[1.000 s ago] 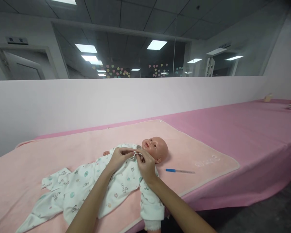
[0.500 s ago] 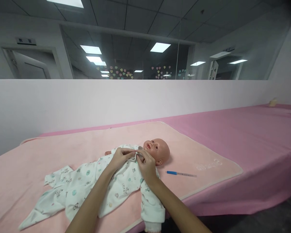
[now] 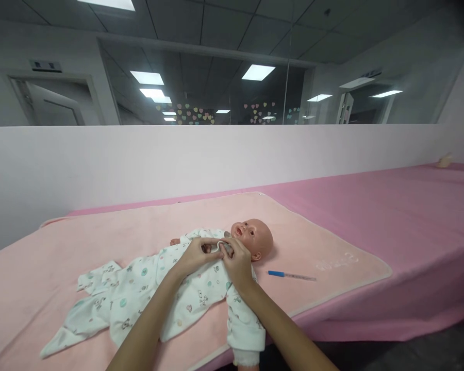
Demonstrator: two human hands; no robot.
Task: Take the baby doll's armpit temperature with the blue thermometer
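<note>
A baby doll [image 3: 261, 238] lies on its back, head to the right, dressed in a white patterned top [image 3: 195, 304] and matching trousers [image 3: 131, 283]. At the doll's upper chest, just below the chin, my left hand [image 3: 199, 255] pinches the top's edge between thumb and fingers. My right hand [image 3: 237, 263] is closed on the same edge close by, its fingertips nearly meeting the left ones. A small fold of white cloth shows between them. Whether a fastener is there I cannot make out. One sleeve [image 3: 244, 322] hangs toward the near table edge.
A peach blanket [image 3: 313, 237] lies under the doll, over a pink table cover [image 3: 371, 206]. Right of the doll's head rests a thermometer [image 3: 292, 276] with a blue end. A white wall [image 3: 216, 159] with a window above it runs behind. The near table edge drops at lower right.
My left thumb has moved down away from its fingers, widening the gap in that hand. Both hands stay at the doll's collar. The whole view has shifted slightly.
</note>
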